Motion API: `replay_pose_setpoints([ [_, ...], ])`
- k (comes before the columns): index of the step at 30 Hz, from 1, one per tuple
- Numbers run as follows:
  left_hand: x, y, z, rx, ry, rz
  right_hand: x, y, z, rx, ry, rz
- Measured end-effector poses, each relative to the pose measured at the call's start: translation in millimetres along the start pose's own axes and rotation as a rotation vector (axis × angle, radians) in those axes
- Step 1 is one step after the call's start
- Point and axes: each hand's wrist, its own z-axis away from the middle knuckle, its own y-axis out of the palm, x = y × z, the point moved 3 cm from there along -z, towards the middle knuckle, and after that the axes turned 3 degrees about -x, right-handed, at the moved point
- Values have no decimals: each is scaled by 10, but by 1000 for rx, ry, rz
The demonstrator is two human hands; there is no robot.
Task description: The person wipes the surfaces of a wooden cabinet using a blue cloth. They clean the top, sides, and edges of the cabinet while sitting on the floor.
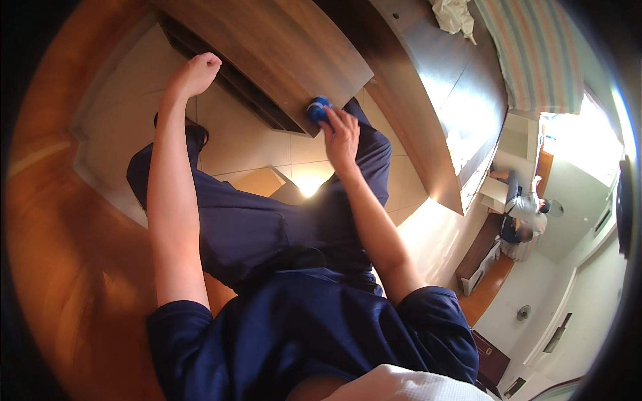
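My right hand [342, 139] is closed around a small blue rounded object [318, 108] with a lighter band; its exact kind I cannot make out. That object rests against the near right corner of a brown wood-grain panel [274, 60], just beyond my right knee. My left hand [196, 75] is curled into a fist beside the panel's long edge, over a dark recessed strip [234, 93]. Whatever the left fingers hold, if anything, is hidden. Both forearms are bare, reaching forward over my dark blue trousers [254, 227].
Pale floor tiles [267, 150] show between my legs, with a brown flat piece [254, 182] on them. A long dark wooden surface [435, 73] runs along the right, with crumpled pale material [455, 17] and a striped cloth [535, 53]. Another person [525, 207] is farther off.
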Motion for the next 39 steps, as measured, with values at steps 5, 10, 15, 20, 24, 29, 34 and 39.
replay_pose_setpoints([
  [5, 37, -4, 20, 14, -11, 110, -610, 138, -646, -148, 44, 8],
  [10, 43, 14, -60, 48, 24, 104, -1452, 217, -1432, -113, 369, 9],
  [15, 66, 14, -78, 40, 26, 69, -1308, 164, -1450, -42, 444, 14],
  [20, -55, -32, -35, 38, 51, 63, -786, 102, -828, -103, 133, 14],
  [24, -21, -31, -66, 34, 61, 38, -157, 41, -209, 120, 120, -49],
  [29, -83, -54, 10, 34, 9, 51, 99, -39, 66, 124, 35, -185],
  [34, -10, -25, 15, 31, 21, 62, -634, 100, -352, -136, 89, -134],
  [39, 47, 21, -50, 41, 67, 90, -1186, 126, -1190, -225, 409, -95],
])
